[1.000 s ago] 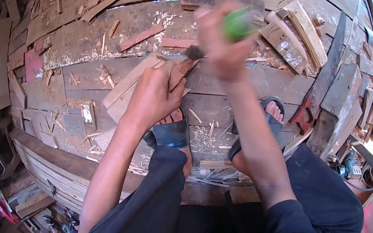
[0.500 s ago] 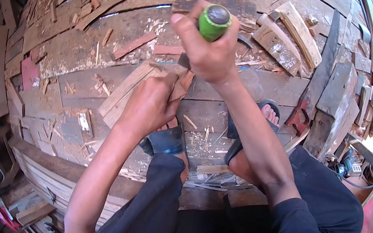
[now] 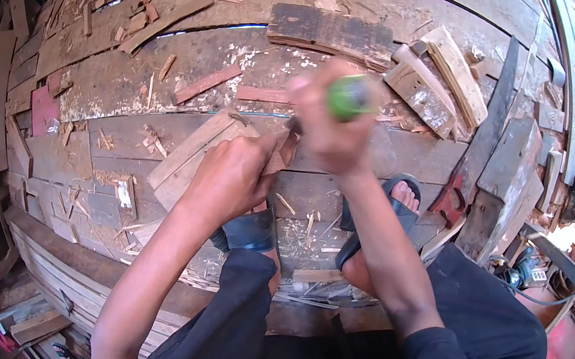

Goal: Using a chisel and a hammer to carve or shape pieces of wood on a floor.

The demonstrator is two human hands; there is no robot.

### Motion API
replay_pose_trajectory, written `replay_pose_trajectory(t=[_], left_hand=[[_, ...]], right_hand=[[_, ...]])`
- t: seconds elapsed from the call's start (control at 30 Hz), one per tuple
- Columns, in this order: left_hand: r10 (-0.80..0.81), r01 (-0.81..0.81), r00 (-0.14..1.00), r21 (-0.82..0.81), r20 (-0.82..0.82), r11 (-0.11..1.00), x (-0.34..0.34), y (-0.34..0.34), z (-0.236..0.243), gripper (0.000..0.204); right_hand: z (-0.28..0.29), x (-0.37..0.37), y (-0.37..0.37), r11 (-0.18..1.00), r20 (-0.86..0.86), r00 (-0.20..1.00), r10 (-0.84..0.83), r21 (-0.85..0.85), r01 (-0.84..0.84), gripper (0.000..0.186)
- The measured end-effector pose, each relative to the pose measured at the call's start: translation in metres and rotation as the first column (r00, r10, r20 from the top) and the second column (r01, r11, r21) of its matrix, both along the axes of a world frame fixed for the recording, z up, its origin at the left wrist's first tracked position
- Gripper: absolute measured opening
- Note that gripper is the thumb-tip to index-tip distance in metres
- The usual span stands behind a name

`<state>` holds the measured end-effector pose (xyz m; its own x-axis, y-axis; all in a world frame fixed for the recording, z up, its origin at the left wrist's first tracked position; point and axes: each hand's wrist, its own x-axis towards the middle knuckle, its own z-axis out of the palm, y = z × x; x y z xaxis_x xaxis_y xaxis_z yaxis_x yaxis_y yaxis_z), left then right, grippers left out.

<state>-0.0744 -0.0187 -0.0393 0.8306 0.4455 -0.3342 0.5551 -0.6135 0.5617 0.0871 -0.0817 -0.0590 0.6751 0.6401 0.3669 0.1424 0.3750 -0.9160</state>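
My left hand [image 3: 232,174] is closed around a short reddish-brown wood piece [image 3: 281,156], standing against a pale wooden block [image 3: 191,145] on the plank floor. My right hand [image 3: 334,123] is wrapped round a tool with a green handle [image 3: 349,98], its butt end facing up. Motion blurs this hand. A small dark part of the tool shows just beside the top of the wood piece; the rest is hidden, so its exact kind is unclear. Both sandalled feet flank the work, the left sandal [image 3: 250,228] just below my left hand.
A handsaw with a red handle [image 3: 452,198] lies at right beside a thick grey timber [image 3: 507,169]. Ahead are a dark board [image 3: 329,32] and pale wood offcuts [image 3: 458,75]. Reddish strips [image 3: 206,84] and shavings litter the planks. A power tool with a cord [image 3: 529,270] sits far right.
My right hand with the green-handled tool has moved right and toward me, blurring. My left hand keeps its hold on the wood piece. The whole view has shifted slightly.
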Motion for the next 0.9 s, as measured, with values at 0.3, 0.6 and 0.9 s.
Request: replay_pose_trajectory(t=[0.3,0.6,0.9], left_hand=[[-0.008,0.013,0.998,-0.074,0.065,0.997,0.001,-0.008,-0.002,0.027],[-0.086,0.087,0.993,0.008,-0.077,0.996,-0.020,-0.015,0.000,0.045],[0.449,-0.450,0.893,0.053,0.020,0.892,-0.019,-0.036,-0.005,0.044]], right_hand=[[0.006,0.012,-0.015,0.997,-0.457,0.888,0.054,0.075,-0.022,0.022],[0.034,0.039,-0.024,0.999,-0.356,0.935,-0.009,0.039,0.024,0.031],[0.021,0.005,-0.047,0.999,-0.431,0.901,-0.051,-0.008,0.053,0.025]])
